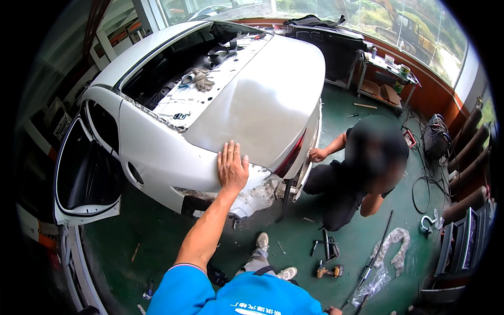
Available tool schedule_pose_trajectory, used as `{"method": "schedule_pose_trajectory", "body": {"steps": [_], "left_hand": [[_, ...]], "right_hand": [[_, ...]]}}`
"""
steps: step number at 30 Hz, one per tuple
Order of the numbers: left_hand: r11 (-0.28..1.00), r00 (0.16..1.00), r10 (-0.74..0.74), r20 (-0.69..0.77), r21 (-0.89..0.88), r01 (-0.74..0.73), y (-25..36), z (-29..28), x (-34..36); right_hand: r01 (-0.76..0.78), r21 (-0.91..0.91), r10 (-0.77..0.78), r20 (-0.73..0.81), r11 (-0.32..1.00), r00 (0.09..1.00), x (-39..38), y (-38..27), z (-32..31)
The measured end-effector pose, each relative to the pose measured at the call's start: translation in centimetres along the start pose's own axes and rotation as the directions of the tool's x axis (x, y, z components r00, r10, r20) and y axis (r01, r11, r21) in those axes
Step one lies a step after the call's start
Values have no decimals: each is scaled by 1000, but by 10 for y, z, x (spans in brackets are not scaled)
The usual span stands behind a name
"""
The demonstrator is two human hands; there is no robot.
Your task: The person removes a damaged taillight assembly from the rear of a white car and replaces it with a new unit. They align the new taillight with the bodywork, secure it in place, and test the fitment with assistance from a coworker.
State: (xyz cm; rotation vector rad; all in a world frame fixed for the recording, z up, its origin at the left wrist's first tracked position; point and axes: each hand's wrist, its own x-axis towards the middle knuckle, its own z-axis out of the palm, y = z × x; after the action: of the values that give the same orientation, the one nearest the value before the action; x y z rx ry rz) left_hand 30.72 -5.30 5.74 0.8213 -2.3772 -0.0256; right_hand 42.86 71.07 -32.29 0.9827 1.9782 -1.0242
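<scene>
My left hand (232,167) lies flat on the white car body (149,149) at the rear corner, fingers stretched out, just beside the trunk lid (268,89). Below it the corner's lower panel (254,197) is crumpled and bare in patches, near the red tail light (290,157). My right hand (333,311) shows only in part at the bottom edge, low by a long dark rod (362,278); whether it grips anything cannot be made out. Gloves (202,79) and black parts lie on the panel under the open rear window.
A co-worker (341,194) crouches at the rear bumper, one hand on its edge. A power drill (328,270), plastic film (391,247) and tools lie on the floor. A cart (383,79), hoses and cylinders (467,163) stand right; an open door (86,215) juts out left.
</scene>
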Motion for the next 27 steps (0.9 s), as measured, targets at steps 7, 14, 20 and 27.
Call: {"method": "schedule_pose_trajectory", "body": {"steps": [7, 14, 20, 27], "left_hand": [[994, 995, 102, 7, 38, -102, -14, -12, -67], [994, 994, 105, -3, 25, -105, -12, -12, -64], [995, 995, 102, -17, 24, -101, -12, -9, -65], [994, 994, 103, -30, 42, -102, -10, -6, -65]], "right_hand": [[184, 215, -250, 334, 959, 909, -100, -116, 104], [211, 180, -264, 367, 961, 892, -73, -157, 103], [50, 193, -90, 204, 980, 975, -36, -137, 68], [120, 184, -168, 269, 976, 948, -25, -136, 86]]}}
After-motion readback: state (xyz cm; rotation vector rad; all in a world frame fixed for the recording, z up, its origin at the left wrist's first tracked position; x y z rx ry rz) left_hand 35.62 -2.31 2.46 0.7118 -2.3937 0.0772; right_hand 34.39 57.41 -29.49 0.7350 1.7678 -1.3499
